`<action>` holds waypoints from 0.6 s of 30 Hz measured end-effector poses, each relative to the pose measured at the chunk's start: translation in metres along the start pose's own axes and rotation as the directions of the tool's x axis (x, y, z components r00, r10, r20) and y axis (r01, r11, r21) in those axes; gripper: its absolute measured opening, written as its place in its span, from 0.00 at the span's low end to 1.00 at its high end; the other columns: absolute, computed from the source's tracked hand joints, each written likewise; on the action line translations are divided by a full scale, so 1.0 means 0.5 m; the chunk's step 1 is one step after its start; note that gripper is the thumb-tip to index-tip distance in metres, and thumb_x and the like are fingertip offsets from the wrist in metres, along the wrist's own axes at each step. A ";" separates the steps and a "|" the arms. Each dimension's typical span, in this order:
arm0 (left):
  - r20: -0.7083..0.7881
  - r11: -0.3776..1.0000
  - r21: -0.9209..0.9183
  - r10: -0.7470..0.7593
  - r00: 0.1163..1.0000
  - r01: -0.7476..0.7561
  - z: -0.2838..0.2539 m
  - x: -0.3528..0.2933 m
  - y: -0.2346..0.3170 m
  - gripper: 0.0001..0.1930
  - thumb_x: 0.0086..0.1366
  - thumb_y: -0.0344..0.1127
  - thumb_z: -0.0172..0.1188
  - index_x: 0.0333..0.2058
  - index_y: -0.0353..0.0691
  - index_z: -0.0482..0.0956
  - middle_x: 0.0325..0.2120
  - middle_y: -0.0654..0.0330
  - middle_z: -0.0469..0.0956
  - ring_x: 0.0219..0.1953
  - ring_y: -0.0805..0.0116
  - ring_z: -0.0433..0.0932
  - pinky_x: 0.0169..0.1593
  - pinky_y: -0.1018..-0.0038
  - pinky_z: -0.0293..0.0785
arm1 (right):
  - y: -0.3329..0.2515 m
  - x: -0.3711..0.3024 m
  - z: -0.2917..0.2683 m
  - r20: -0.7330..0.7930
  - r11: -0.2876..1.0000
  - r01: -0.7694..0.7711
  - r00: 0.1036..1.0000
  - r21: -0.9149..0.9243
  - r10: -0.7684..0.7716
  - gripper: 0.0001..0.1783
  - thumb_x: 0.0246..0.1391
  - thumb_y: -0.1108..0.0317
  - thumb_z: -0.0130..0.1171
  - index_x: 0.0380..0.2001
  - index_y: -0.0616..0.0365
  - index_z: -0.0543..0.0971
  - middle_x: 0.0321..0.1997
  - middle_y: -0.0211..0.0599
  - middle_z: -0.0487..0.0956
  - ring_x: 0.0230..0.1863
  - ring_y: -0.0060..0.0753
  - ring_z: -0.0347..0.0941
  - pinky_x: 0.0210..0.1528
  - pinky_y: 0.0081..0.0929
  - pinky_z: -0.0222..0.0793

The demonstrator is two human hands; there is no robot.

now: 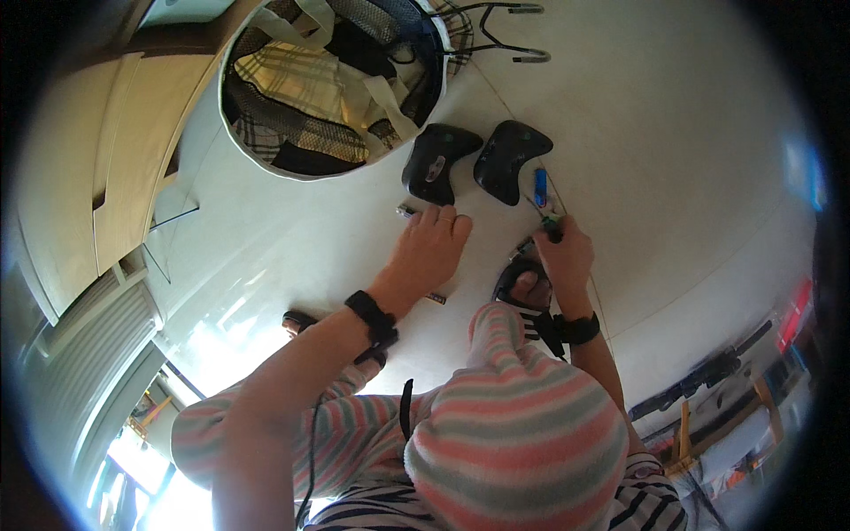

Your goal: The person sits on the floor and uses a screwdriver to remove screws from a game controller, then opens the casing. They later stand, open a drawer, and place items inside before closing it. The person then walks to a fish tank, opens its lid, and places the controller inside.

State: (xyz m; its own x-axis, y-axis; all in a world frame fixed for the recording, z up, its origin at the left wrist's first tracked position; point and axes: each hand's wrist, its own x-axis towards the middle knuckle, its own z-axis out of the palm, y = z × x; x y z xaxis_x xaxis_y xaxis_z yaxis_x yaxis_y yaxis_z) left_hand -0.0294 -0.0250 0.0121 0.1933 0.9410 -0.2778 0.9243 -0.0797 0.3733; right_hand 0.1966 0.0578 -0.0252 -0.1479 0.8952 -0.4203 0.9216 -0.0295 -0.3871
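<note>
My left hand (428, 243) is low over the floor, its fingers curled; whatever they hold, if anything, is hidden. Beside its fingertips lies a small cylinder (405, 211) that looks like a battery. My right hand (567, 252) is closed on a small dark and green object (552, 230), mostly covered by the fingers. Just beyond it is a blue cylindrical piece (541, 188). Two black game controllers, a left one (436, 168) and a right one (511, 164), lie side by side past my hands. Another battery-like cylinder (435, 298) rests nearer my legs.
A round mesh laundry basket (266, 168) holding plaid cloth stands at the far left, near wooden drawers (133, 159). Bent metal hooks (513, 35) project beside it. My sandalled foot (527, 288) is close to my right hand. A wooden-legged item (686, 434) sits at lower right.
</note>
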 end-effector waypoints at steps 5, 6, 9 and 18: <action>0.135 0.960 0.209 0.159 0.978 -0.185 -0.027 -0.051 -0.051 0.19 0.58 0.29 0.54 0.49 0.35 0.69 0.41 0.54 0.70 0.42 0.61 0.70 0.44 0.67 0.68 | 0.021 0.013 -0.038 0.074 0.938 0.019 0.996 0.345 -0.047 0.11 0.51 0.67 0.59 0.34 0.63 0.76 0.27 0.50 0.79 0.28 0.49 0.78 0.30 0.37 0.72; 0.098 0.962 0.200 0.168 0.981 -0.185 -0.025 -0.058 -0.061 0.20 0.58 0.30 0.54 0.50 0.36 0.69 0.42 0.54 0.70 0.41 0.62 0.70 0.43 0.68 0.68 | 0.023 0.012 -0.050 0.110 0.950 0.074 0.988 0.303 -0.112 0.10 0.51 0.68 0.58 0.36 0.62 0.76 0.29 0.49 0.79 0.29 0.49 0.78 0.30 0.37 0.72; 0.008 0.963 0.212 0.171 0.985 -0.169 -0.017 -0.071 -0.090 0.21 0.58 0.30 0.55 0.52 0.38 0.70 0.42 0.55 0.70 0.39 0.63 0.70 0.41 0.69 0.69 | 0.021 0.000 -0.074 0.160 0.918 0.266 0.933 0.293 -0.321 0.11 0.50 0.72 0.59 0.39 0.60 0.76 0.34 0.46 0.79 0.34 0.49 0.78 0.34 0.38 0.73; -0.070 0.956 0.294 0.008 0.998 0.013 0.013 -0.039 -0.122 0.15 0.59 0.28 0.54 0.47 0.38 0.72 0.40 0.55 0.72 0.38 0.65 0.73 0.38 0.71 0.71 | -0.004 -0.006 -0.069 0.357 0.733 0.679 0.694 -0.038 -0.625 0.17 0.52 0.73 0.54 0.47 0.55 0.75 0.38 0.42 0.80 0.40 0.45 0.78 0.41 0.38 0.74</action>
State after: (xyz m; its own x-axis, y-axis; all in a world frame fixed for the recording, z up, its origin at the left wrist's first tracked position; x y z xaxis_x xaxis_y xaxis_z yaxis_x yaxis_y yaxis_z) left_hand -0.0875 -0.0405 -0.0108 0.1773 0.9611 -0.2119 0.9826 -0.1608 0.0929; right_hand 0.2076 0.0703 0.0053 -0.8068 0.4810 -0.3431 0.5885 0.6034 -0.5380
